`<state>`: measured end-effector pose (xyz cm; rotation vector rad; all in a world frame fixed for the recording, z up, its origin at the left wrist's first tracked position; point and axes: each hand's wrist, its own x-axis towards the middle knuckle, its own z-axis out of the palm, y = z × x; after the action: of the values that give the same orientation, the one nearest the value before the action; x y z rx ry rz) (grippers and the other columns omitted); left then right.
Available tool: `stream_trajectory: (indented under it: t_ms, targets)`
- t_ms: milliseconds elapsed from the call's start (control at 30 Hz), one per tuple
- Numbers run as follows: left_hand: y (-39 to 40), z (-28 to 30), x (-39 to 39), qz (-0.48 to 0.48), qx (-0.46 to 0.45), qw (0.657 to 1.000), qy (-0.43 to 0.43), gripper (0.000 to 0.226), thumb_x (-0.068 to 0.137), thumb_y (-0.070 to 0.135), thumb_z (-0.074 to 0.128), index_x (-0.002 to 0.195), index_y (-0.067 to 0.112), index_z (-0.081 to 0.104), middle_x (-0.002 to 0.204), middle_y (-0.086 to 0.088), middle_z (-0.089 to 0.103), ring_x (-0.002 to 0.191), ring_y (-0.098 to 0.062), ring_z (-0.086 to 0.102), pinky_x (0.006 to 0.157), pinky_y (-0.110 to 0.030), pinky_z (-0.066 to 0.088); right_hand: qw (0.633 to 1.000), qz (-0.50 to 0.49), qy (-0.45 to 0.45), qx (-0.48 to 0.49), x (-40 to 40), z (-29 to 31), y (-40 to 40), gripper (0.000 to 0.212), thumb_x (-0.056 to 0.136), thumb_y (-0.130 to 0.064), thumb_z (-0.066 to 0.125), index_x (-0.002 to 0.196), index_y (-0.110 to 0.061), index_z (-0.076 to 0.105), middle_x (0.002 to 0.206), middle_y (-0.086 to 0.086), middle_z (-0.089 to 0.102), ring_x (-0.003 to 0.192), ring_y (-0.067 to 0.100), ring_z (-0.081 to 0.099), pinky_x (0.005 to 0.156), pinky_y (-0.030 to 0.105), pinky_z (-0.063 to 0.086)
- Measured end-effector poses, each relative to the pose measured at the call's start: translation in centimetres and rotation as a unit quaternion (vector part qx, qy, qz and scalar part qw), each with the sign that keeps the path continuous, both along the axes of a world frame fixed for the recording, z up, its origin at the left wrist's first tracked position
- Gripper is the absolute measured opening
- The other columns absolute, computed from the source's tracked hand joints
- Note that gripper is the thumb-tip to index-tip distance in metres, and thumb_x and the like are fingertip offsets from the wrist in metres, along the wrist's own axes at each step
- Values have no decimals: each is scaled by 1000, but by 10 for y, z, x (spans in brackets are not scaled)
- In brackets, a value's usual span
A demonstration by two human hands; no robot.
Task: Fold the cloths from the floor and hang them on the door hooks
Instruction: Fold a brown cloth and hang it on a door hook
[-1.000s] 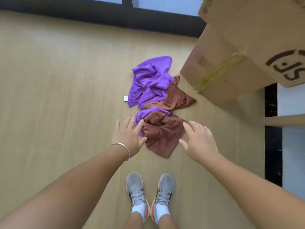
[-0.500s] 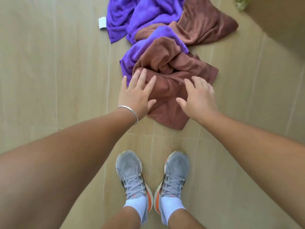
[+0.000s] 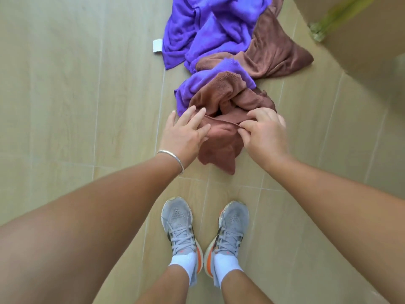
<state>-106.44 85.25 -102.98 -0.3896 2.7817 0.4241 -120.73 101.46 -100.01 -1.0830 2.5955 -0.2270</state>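
Note:
A crumpled heap of purple and brown cloths lies on the tiled floor ahead of my feet. The nearest brown cloth (image 3: 219,148) is bunched at the front of the heap. My right hand (image 3: 263,132) pinches its upper edge between thumb and fingers. My left hand (image 3: 184,132) rests on its left side, fingers spread over the fabric. Behind it lie a purple cloth (image 3: 210,29) with a white tag (image 3: 157,46) and a second brown cloth (image 3: 276,51). No door hooks are in view.
A large cardboard box (image 3: 361,40) with yellow-green tape stands at the top right, close to the heap. My grey shoes (image 3: 203,229) stand just below the cloths. Bare beige floor tiles (image 3: 76,95) stretch to the left.
My right hand has closed its fingers on the brown cloth's edge, which it only hovered over before. My left hand has settled onto the cloth. The view has dropped closer to the heap.

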Motion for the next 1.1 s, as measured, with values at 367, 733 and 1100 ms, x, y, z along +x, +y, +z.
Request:
stream_trajectory:
  t_ms: [367, 733, 1100]
  targets:
    - [-109, 198, 41, 138, -52, 985, 92, 29, 90, 24, 64, 119, 20, 68, 143, -8, 49, 131, -28, 47, 103, -56, 38, 982, 142, 44, -114, 7, 210, -136, 11, 79, -24, 71, 82, -14, 74, 99, 5, 66, 100, 32, 59, 89, 44, 44]
    - [-211, 358, 172, 291, -160, 935, 125, 35, 75, 17, 80, 109, 19, 73, 129, -12, 61, 115, -29, 61, 93, -53, 49, 937, 296, 52, -178, 103, 354, -283, 10, 79, -24, 76, 77, -15, 73, 98, 5, 67, 96, 32, 61, 85, 44, 47]
    - [-115, 324, 286, 427, -114, 895, 69, 32, 63, 32, 88, 93, 25, 77, 121, -7, 66, 108, -26, 65, 86, -47, 54, 886, 462, 35, -29, 174, 287, -263, 5, 76, -19, 70, 77, -18, 74, 96, 0, 65, 105, 27, 58, 88, 38, 42]
